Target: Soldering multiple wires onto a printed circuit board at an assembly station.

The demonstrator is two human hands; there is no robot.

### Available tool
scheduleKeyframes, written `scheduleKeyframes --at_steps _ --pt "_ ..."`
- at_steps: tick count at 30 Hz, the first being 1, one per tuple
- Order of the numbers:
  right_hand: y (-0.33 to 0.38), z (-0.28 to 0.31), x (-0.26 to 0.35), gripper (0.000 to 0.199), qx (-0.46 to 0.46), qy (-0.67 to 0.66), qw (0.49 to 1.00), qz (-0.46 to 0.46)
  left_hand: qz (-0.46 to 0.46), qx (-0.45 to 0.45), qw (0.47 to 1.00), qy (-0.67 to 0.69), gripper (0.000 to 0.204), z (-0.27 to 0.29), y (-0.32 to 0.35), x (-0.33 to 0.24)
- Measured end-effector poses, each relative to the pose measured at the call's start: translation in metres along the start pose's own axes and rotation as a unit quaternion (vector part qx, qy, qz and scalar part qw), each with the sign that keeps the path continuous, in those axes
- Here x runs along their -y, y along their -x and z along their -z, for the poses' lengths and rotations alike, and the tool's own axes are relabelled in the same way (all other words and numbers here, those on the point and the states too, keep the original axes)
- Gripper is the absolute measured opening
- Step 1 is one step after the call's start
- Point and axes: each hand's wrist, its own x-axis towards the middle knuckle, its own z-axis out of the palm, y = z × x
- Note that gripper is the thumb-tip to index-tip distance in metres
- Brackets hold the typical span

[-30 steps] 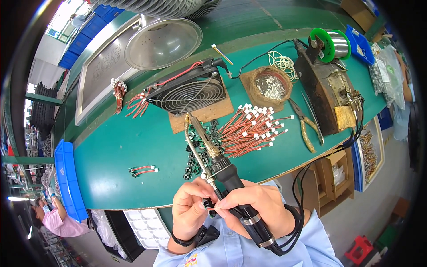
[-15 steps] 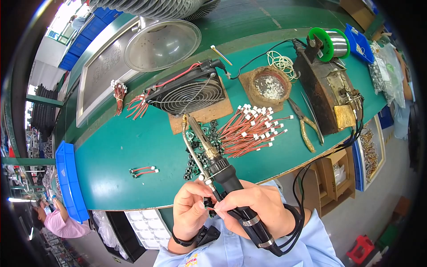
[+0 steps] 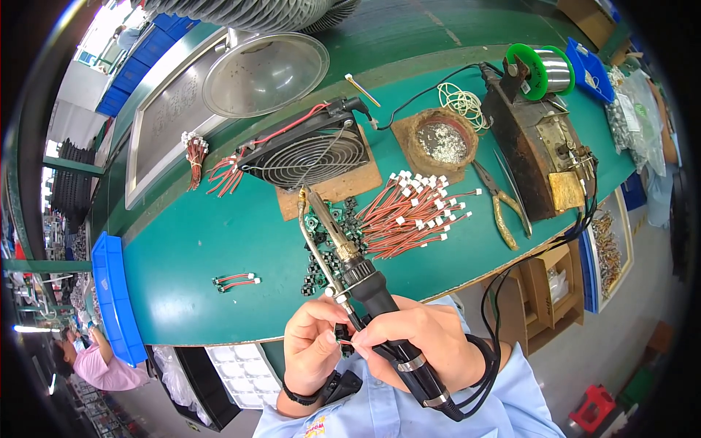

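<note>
My right hand (image 3: 431,339) is wrapped round a black soldering iron (image 3: 374,290) with a metal solder-feed tube along its barrel. Its tip points away from me, over the bench by the fan. In front of my chest my left hand (image 3: 310,347) pinches a small circuit board (image 3: 342,334) with a black part on it. My right fingertips meet the board, by a short reddish wire end. Beyond my hands lie a heap of small green-and-black boards (image 3: 353,223) and, right of it, a pile of red-brown wire leads with white plugs (image 3: 409,215).
A black fan (image 3: 307,157) stands on a wooden block behind the heap. Farther right are a round solder-scrap dish (image 3: 444,140), pliers (image 3: 504,212), and a soldering station (image 3: 537,146) with a green solder spool (image 3: 540,73). Two wired boards (image 3: 235,282) lie left, near a blue tray (image 3: 117,299).
Hardly anything differs. The small board in my left fingers has tilted very slightly; both hands and the soldering iron keep their places.
</note>
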Motion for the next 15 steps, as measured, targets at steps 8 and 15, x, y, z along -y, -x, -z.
scheduleKeyframes --at_steps 8,15 --pt "-0.0003 0.0002 -0.0007 0.039 0.002 -0.007 1.0 0.0 -0.012 -0.003 1.0 0.01 0.023 -0.0006 -0.0007 0.0015" --pt "0.0015 -0.0009 -0.0002 0.042 -0.001 -0.012 1.0 -0.007 -0.016 0.011 1.0 0.012 0.022 0.0001 -0.0012 0.0011"
